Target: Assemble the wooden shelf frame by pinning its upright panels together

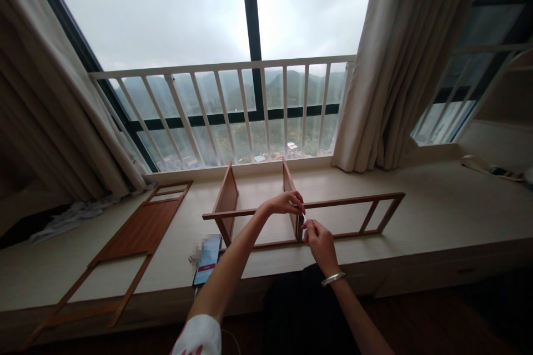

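Observation:
A brown wooden frame [353,199] with two upright boards rests on the pale window ledge. My left hand [287,203] reaches over its near rail, fingers curled at the upper end of a thin, light-coloured rod [304,216]. Just below and to the right, my right hand [320,243] pinches the same rod lower down, beside the frame's middle crosspiece. The rod's exact kind is too small to make out, and its ends are hidden by the fingers. The left board [228,194] of the frame stands beyond my left forearm.
On the left, a flat brown wooden panel [137,227] lies on the ledge [441,205], its open end jutting over the front edge. A phone [207,259] sits by my left forearm. Curtains [375,66] flank the white railing [225,69].

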`<state>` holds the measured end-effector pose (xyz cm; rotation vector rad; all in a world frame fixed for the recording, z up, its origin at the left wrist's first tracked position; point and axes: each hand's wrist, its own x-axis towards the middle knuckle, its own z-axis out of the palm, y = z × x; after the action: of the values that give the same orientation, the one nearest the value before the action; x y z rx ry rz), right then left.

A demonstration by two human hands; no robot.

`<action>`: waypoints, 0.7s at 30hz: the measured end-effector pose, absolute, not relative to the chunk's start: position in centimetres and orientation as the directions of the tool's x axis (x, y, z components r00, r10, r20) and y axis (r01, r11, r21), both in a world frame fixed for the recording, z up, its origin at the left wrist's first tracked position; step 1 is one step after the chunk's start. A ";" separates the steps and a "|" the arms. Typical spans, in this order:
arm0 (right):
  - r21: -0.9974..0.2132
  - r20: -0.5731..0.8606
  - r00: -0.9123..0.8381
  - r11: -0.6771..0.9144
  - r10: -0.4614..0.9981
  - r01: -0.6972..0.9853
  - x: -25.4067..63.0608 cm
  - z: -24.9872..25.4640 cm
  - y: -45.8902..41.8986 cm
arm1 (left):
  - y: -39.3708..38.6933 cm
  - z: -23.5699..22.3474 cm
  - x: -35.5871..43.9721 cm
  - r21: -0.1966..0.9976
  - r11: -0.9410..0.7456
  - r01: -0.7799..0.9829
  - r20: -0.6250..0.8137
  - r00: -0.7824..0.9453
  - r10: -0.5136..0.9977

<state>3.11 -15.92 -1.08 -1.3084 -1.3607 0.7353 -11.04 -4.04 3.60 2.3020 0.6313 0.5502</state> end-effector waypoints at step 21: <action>-0.364 -0.113 -0.373 -0.387 0.921 -0.847 2.5 -2.2 -15.7 | -3.8 3.6 -11.0 0.696 -0.658 0.287 0.211 0.794 0.570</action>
<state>2.54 -15.74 -2.16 -0.3570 -0.2931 1.9477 -10.98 -3.84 3.59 2.3103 0.6307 0.5491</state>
